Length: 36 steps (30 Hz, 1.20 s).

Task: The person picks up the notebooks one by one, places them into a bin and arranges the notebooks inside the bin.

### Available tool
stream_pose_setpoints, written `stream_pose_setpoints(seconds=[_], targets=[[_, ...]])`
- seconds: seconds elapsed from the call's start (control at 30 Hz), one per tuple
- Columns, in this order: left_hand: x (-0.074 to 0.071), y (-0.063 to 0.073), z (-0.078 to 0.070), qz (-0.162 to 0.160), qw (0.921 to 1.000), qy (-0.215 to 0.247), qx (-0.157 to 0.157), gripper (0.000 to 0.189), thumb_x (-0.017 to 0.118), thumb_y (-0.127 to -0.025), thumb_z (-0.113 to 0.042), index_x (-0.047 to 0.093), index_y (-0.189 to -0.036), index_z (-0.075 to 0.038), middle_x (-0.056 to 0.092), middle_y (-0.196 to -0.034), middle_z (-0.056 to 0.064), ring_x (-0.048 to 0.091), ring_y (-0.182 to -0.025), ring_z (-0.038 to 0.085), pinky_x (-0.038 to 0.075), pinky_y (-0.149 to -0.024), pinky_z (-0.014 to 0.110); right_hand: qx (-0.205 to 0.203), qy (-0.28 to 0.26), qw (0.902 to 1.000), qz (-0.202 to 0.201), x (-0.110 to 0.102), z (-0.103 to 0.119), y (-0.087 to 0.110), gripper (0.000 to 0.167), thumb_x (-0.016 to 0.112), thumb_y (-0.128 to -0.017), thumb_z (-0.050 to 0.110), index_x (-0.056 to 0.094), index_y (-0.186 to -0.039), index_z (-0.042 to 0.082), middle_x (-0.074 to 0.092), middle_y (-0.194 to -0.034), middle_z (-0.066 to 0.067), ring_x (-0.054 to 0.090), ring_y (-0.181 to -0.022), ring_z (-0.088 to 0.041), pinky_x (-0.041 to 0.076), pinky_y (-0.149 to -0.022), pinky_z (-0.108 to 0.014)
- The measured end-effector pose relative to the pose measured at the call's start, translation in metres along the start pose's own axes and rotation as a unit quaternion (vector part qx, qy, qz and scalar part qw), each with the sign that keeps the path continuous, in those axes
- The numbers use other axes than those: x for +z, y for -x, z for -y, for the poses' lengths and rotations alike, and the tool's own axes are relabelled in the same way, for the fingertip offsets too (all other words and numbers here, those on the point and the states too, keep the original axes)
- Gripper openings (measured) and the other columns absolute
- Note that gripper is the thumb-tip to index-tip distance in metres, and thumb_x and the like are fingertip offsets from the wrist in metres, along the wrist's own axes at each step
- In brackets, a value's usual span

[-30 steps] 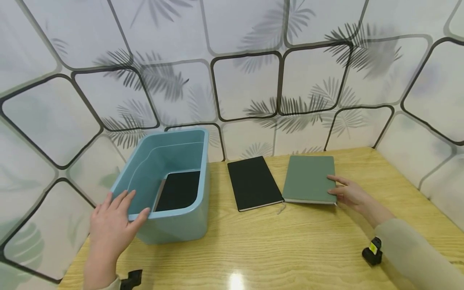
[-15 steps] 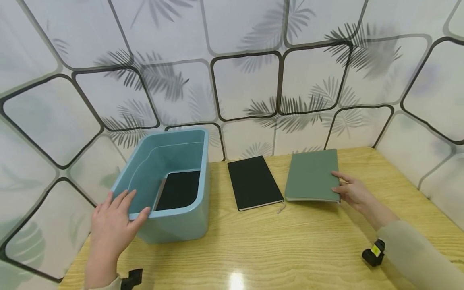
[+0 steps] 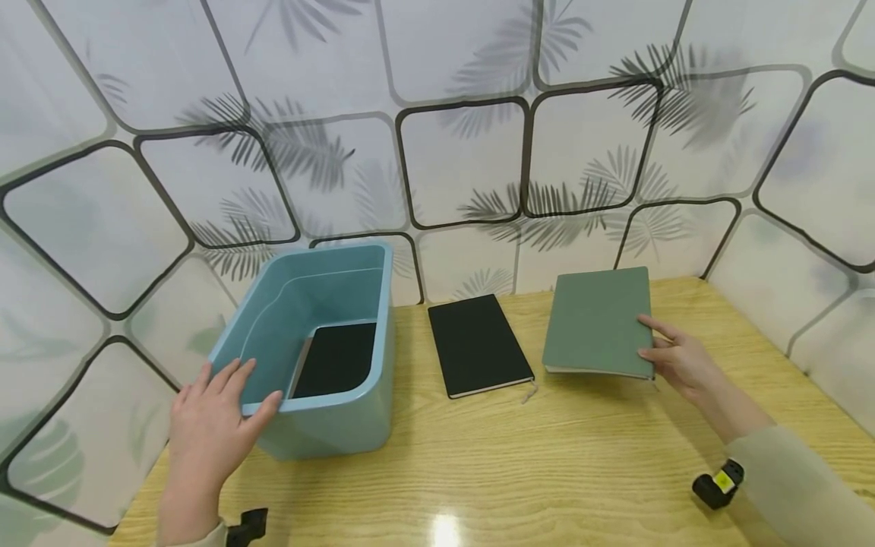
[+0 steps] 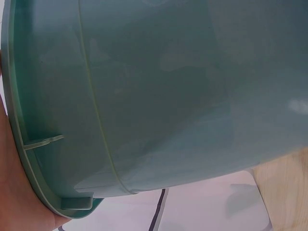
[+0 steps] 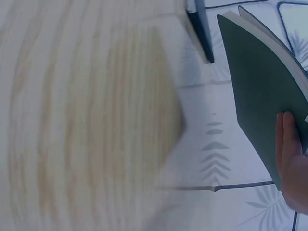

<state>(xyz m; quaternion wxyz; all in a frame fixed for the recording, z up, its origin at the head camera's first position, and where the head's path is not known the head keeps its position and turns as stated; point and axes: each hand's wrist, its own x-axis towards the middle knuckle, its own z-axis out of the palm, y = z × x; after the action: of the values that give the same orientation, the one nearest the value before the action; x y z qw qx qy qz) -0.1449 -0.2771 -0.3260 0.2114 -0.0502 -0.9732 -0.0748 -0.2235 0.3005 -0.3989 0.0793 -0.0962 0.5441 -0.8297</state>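
My right hand (image 3: 686,366) pinches the right edge of a green hardcover notebook (image 3: 598,323), thumb on one side and fingers on the other. The notebook is raised off the table and tilted. In the right wrist view, the green notebook (image 5: 262,91) shows its cover and white page edges, with fingers (image 5: 290,137) against the cover. My left hand (image 3: 210,425) rests on the near left corner of a blue plastic bin (image 3: 328,433), its fingers spread over the rim. From the left wrist, the bin's outer wall (image 4: 168,96) fills most of the view.
A black notebook (image 3: 481,346) with a ribbon lies on the wooden table (image 3: 492,471), between the bin and the green notebook. Another black notebook (image 3: 338,361) lies inside the bin. A patterned backdrop (image 3: 465,163) stands behind and along both sides.
My right hand has lifted the green notebook off the table and moved it slightly up and right. The left hand, the bin and the black notebooks have stayed in place.
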Motion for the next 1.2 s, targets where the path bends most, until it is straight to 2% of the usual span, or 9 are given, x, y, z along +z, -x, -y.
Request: stream_pose_setpoints(seconds=[0.23, 0.57, 0.73, 1.2], targets=[[-0.001, 0.0, 0.001, 0.001, 1.0, 0.001, 0.001, 0.063, 0.049, -0.084, -0.048, 0.048, -0.122, 0.002, 0.046, -0.12, 0.028, 0.028, -0.116, 0.051, 0.021, -0.087, 0.063, -0.01, -0.035, 0.9991, 0.023, 0.012, 0.007, 0.003, 0.051, 0.044, -0.083, -0.018, 0.061, -0.109, 0.023, 0.063, -0.098, -0.003, 0.062, -0.086, -0.018, 0.05, -0.069, -0.026], [0.0, 0.0, 0.001, 0.002, 1.0, -0.003, -0.002, 0.064, 0.049, -0.084, -0.049, 0.048, -0.122, 0.002, 0.046, -0.12, 0.028, 0.029, -0.116, 0.051, 0.022, -0.087, 0.063, -0.04, -0.096, 0.9924, 0.066, 0.029, 0.013, 0.003, 0.052, 0.035, -0.084, -0.02, 0.058, -0.116, 0.015, 0.062, -0.102, -0.012, 0.061, -0.089, -0.023, 0.051, -0.07, -0.028], [-0.001, 0.0, 0.001, 0.0, 1.0, -0.003, -0.001, 0.064, 0.049, -0.084, -0.049, 0.048, -0.122, 0.002, 0.046, -0.12, 0.028, 0.029, -0.116, 0.051, 0.021, -0.087, 0.063, -0.055, -0.105, 0.9895, 0.084, 0.039, 0.017, 0.003, 0.053, 0.033, -0.085, -0.02, 0.056, -0.118, 0.013, 0.061, -0.105, -0.013, 0.06, -0.092, -0.024, 0.051, -0.071, -0.029], [-0.001, 0.0, 0.001, 0.001, 1.0, -0.008, -0.001, 0.064, 0.049, -0.084, -0.049, 0.048, -0.122, 0.002, 0.046, -0.12, 0.027, 0.029, -0.117, 0.05, 0.022, -0.087, 0.063, -0.066, -0.124, 0.9863, 0.087, 0.077, 0.026, 0.003, 0.048, 0.036, -0.085, -0.02, 0.057, -0.117, 0.009, 0.061, -0.103, -0.016, 0.061, -0.087, -0.024, 0.051, -0.069, -0.028]])
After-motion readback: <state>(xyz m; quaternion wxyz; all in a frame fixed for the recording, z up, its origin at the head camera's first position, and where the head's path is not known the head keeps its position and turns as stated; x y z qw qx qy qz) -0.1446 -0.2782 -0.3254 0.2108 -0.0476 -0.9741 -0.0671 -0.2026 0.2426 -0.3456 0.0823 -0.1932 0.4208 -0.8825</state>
